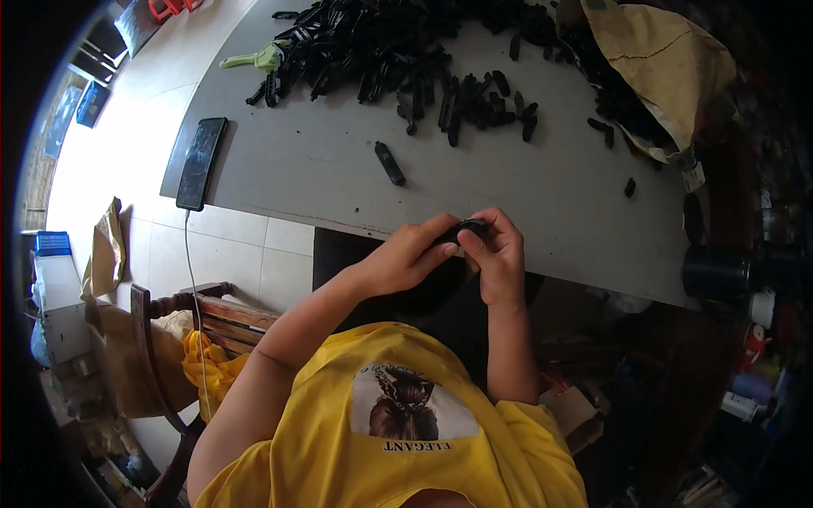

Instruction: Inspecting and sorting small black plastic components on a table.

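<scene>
From the head view, you pinch a small black plastic part [468, 229] between both hands at the near edge of the grey tabletop [322, 169]. Your left hand [406, 254] and right hand [500, 254] have their fingers closed on it, thumbs meeting. A heap of black parts [398, 51] lies well beyond.

Looking down now on a bright yellow short-sleeved T-shirt [356, 423], loose at the shoulders, the fabric creasing toward the lower edge. On its chest sits a pale printed patch [411, 411] showing the back of a head with brown hair gathered in a bun, a line of dark lettering beneath it. Both forearms are bare from the sleeves down. The left hand [406, 254] and right hand [500, 258] wear no gloves, rings or watch.
</scene>
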